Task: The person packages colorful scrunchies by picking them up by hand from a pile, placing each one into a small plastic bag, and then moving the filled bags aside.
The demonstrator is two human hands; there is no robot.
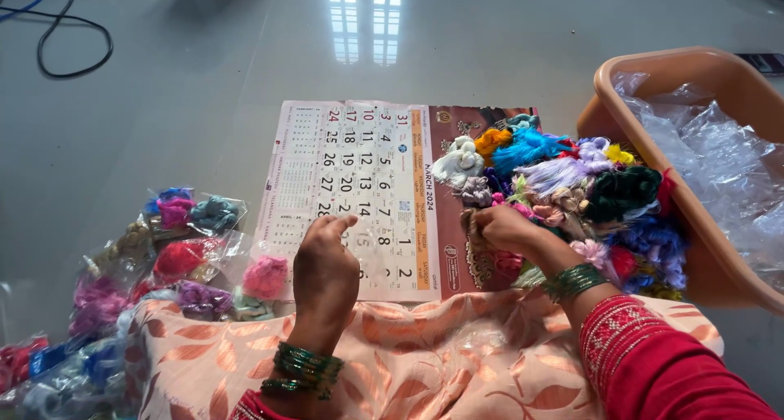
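Left hand [325,261] resting loosely curled, empty, on flat paper wall calendar [359,191] serving as work mat. Right hand [500,228] closed, pinching into heap of loose multicoloured thread skeins [572,191] piled on calendar's right end. Bagged skeins [184,252] set apart left; orange plastic tub [694,77] right.

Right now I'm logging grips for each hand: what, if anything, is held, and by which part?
The right hand pinches a brownish thread bundle at the edge of the heap of coloured threads. The left hand holds nothing, resting on the calendar sheet.
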